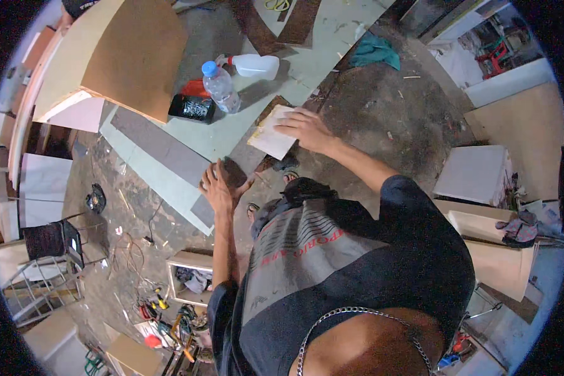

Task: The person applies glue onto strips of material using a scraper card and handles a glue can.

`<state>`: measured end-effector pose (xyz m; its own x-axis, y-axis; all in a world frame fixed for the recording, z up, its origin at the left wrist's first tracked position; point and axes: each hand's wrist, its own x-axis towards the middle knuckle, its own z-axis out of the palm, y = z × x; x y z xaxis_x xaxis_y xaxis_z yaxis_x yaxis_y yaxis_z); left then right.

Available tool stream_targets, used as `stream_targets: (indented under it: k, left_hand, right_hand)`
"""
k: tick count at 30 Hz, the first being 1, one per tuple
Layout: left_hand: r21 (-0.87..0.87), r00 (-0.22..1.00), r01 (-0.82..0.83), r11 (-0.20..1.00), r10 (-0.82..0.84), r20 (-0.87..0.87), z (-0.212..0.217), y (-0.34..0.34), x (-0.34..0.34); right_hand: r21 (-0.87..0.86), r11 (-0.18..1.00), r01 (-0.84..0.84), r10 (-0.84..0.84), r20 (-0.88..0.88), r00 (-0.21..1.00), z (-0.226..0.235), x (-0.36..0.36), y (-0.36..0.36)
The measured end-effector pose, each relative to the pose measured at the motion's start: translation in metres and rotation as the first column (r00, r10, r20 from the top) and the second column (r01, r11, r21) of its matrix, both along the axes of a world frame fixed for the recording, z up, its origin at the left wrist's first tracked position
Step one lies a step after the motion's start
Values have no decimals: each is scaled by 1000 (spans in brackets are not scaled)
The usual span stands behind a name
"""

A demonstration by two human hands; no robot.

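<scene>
A long pale green panel (232, 135) with a grey strip along it lies flat on the floor in front of me. My right hand (304, 128) lies on a small pale rectangular board piece (271, 139) with yellowish smears, fingers curled over its far edge, holding it against the panel's near edge. My left hand (218, 187) rests flat on the panel's grey strip, fingers spread, with nothing in it. My sandalled feet show just below the panel's edge.
On the panel stand a clear bottle with a blue cap (220, 86), a white jug (257, 65) and a black tray (192, 108). A big wooden cabinet part (122, 56) stands at the left, white boxes (473, 174) at the right, and tools and a wooden crate (190, 277) on the floor.
</scene>
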<state>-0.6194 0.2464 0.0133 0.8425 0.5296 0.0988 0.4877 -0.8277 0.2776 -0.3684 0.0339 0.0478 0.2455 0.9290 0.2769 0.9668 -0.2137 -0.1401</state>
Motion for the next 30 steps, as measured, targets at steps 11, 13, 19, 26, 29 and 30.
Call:
stream_targets:
  k: [11,13,19,26,29,30]
  left_hand:
    - [53,995,19,998,-14,-95,-21,12,-29]
    - [45,996,15,999,-11,-88,-24,13,-29]
    - [49,998,18,999,-15,-69,-22,17,-28]
    - [43,998,38,998,-36,-44,-16,16,-28]
    - [-39,998,18,999,-20,-63,-9,13,-25]
    - [-43,998,22,999,-25,-60,-10,14,-23]
  right_hand:
    - [-35,999,14,-12,34,999,-53,-5,36]
    - [-44,999,27,-24,64,998,-57,-7,37]
    - [-92,996,23,-21,31,999,-58,-34,21]
    - [-65,998,8,-7,19,1000,-43,-78,8]
    - [-34,999,34,-34,-8,999,-40,-100,5]
    - [-20,999,35,-36,-34,999,-38,-105,4]
